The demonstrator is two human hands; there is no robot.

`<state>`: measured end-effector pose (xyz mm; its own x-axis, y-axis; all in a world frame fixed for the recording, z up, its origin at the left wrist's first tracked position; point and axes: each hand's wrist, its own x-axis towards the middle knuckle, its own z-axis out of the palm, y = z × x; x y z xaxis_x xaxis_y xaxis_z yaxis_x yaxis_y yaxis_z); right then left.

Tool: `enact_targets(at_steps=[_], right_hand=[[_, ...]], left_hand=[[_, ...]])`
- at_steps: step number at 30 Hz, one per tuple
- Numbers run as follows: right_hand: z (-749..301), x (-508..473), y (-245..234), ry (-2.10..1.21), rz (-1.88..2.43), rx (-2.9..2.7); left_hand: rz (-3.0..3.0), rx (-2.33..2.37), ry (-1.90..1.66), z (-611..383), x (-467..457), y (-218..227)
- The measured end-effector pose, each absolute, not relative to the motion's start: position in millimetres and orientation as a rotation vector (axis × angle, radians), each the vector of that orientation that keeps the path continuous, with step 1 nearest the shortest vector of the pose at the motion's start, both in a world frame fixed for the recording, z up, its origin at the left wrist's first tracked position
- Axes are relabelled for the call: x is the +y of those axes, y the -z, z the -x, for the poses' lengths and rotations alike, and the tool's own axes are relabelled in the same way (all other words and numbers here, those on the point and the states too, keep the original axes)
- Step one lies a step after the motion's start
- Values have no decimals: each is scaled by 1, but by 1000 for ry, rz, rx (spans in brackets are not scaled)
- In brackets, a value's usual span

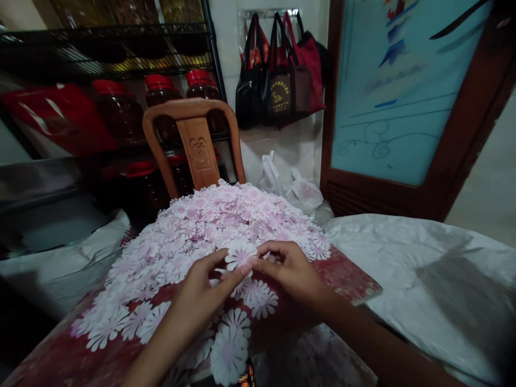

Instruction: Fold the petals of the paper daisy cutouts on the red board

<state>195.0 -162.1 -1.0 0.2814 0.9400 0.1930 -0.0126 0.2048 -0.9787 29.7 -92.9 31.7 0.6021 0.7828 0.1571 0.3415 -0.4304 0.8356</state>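
Between my two hands, above the table, is a white artificial flower (239,253) with a pale pink centre. My left hand (209,282) grips its left and lower edge, the thumb lying across the front petals. From the other side my right hand (288,269) pinches its right edge between thumb and forefinger. Just below the hands, several loose flowers (258,297) rest on the dark red table (355,277). Nearer to me lie more of them, one white flower (228,352) close to the table's front edge. Behind my hands spreads a big heap of similar flowers (237,215).
A carved wooden chair (199,142) stands behind the heap. To the right is a large white sack (415,263); another white sack (72,274) is at the left. Red-lidded jars (116,107) fill a rack. Bags (278,86) hang beside a door (391,107).
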Motion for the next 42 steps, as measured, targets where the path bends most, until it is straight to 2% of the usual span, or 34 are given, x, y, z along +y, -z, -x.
enact_targets(at_steps=[15, 28, 42], right_hand=[[-191, -175, -13, -887, 1166, -941], [-191, -177, -15, -768, 1162, -1070], [-191, -177, -16, -801, 1168, -1040]], left_hand=[[-1922, 840, -671, -31, -103, -39], [-1994, 705, -578, -34, -104, -37], [-1967, 698, -602, -34, -108, -41]])
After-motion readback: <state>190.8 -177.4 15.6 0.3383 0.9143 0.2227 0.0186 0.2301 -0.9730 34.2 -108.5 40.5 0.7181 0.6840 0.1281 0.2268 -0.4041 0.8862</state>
